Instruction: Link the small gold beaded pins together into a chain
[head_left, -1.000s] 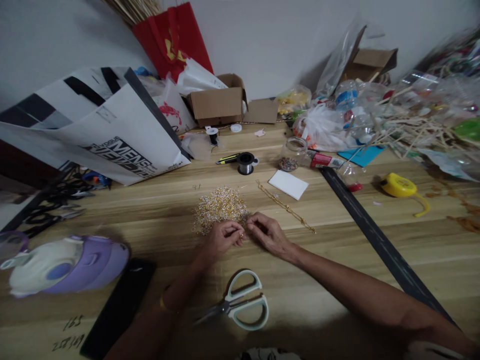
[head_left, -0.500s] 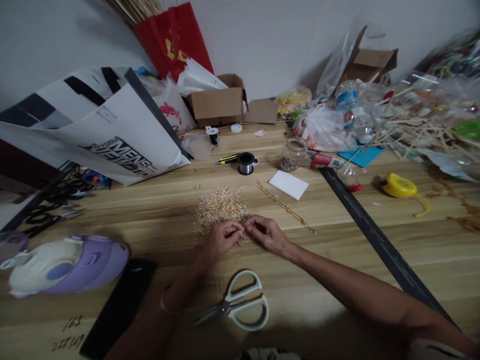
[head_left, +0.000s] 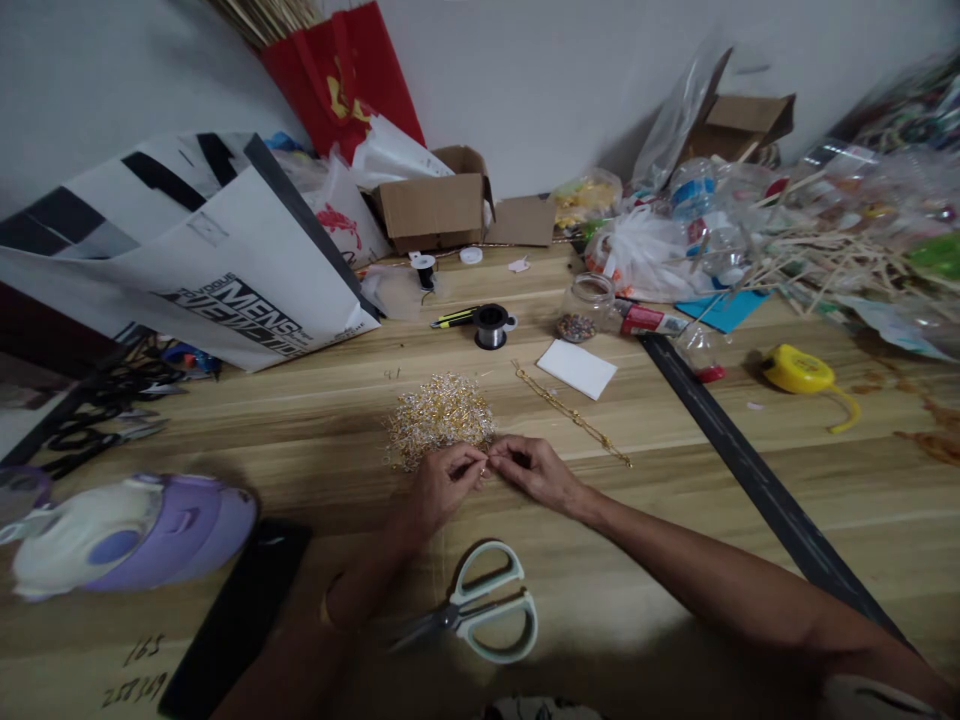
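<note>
My left hand (head_left: 450,480) and my right hand (head_left: 536,470) meet fingertip to fingertip over the wooden table (head_left: 360,420). Both are closed in a pinch. What they pinch is too small to name; a tiny bit of gold shows below the left fingertips. Just beyond my fingers lies a heap of small gold and silver beaded pieces (head_left: 441,415). A gold chain (head_left: 574,412) is stretched out on the table to the right of the heap. Closer to me rest scissors with pale handles (head_left: 495,605), their blades pointing left.
Beyond the heap stand a wire spool (head_left: 491,328), a yellow cutter (head_left: 454,318), a jar of beads (head_left: 585,308) and a white pad (head_left: 577,369). A purple bottle (head_left: 180,530) and a black phone-like slab (head_left: 240,610) lie left. A yellow tape measure (head_left: 799,370) sits right.
My fingertips have shifted very slightly, the two hands drawing a little closer together. The heap, chain and scissors lie as before.
</note>
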